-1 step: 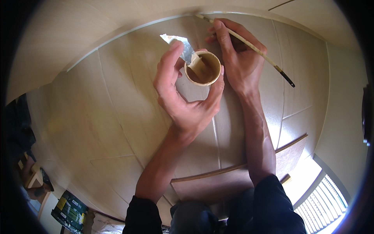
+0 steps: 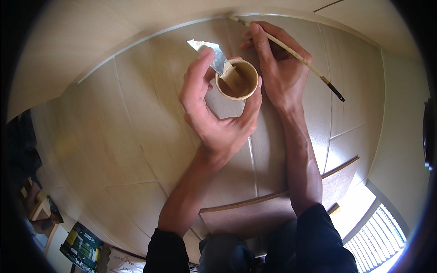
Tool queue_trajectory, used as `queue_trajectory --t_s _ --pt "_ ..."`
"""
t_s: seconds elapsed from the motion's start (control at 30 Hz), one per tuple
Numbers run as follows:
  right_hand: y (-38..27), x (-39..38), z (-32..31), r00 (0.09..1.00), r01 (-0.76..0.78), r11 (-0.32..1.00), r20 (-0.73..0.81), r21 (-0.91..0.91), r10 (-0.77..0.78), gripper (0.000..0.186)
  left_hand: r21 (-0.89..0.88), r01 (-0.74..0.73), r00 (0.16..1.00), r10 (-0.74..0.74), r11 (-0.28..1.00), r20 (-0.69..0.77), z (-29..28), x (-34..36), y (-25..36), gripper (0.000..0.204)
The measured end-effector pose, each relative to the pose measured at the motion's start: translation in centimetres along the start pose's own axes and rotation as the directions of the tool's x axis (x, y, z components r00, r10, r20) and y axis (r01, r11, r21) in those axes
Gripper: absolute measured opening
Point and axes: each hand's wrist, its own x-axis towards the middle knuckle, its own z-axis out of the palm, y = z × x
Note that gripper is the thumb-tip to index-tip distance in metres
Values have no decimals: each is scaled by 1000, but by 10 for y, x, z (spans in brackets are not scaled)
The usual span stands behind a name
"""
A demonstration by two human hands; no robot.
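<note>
My left hand [image 2: 214,127] is closed round a small round cup [image 2: 243,79] with pale tan material on its inside. A putty knife or scraper [image 2: 216,57], its metal blade smeared white, stands tilted in the cup, leaning over my fingers. Just to the right, my right hand [image 2: 284,79] pinches a long, thin brush [image 2: 312,68] with a pale handle and black end, held diagonally above the surface. The brush's far tip is near the white-lined edge at the top. Both hands are over a pale wood-look tiled surface [image 2: 145,113].
A loose board [image 2: 243,211] crosses below my forearms. Pale panels [image 2: 91,50] border the top. At the lower left lie a green package [image 2: 82,245], a white printed sack [image 2: 125,261] and dark clutter. A bright slatted opening [image 2: 378,232] is at the lower right.
</note>
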Motion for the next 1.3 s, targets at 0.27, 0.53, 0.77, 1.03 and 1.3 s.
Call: queue_trajectory --t_s 0.27,0.53,0.77,1.03,1.3 --pt "1 3 2 998 6 998 -60 56 -3 24 5 2 1000 -2 1000 3 1 3 -2 86" --pt "0 3 1 997 -6 999 -75 32 9 25 -23 -3 1000 3 1000 11 2 5 -2 86" --pt "1 3 -1 991 -7 997 -134 79 18 25 -21 -4 1000 5 1000 16 3 5 -2 86" --pt "0 4 0 988 14 999 -156 46 -6 24 -1 13 999 -13 1000 32 1 5 -2 87" --pt "5 6 -2 971 32 997 -238 63 -16 24 -8 4 1000 -4 1000 21 3 4 -3 87"
